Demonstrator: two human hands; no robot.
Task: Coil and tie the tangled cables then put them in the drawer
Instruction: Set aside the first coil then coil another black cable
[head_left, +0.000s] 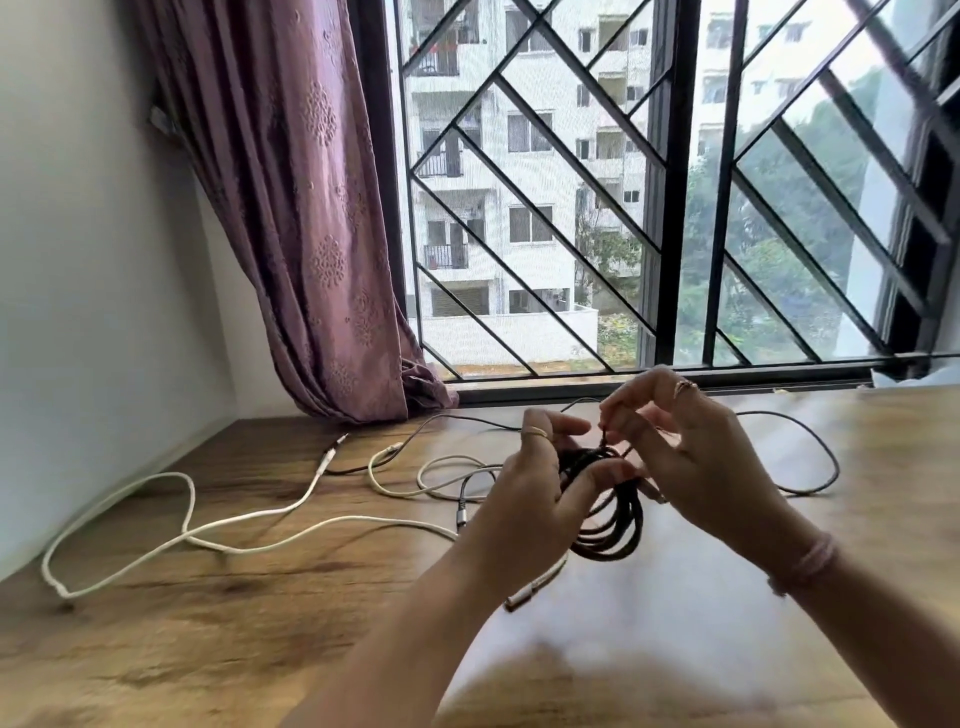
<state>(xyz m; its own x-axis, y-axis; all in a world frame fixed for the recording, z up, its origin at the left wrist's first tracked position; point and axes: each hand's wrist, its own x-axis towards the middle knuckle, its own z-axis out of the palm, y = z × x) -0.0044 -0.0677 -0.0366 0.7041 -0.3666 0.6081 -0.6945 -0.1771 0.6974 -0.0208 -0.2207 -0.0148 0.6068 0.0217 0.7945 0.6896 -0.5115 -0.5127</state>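
Left hand (535, 483) closed round coiled black rubber cable (615, 525). Right hand (691, 447) pinched its loose end. Above wooden tabletop (208, 623)

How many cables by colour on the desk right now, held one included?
Black cable coil held in both hands: 1
White cables lying loose on the wooden desk: 2, a long one at left and a shorter looped one
Dark grey thin cables on the desk: 2, one at left centre, one looping at right; where they run behind the hands is hidden
Total: 5
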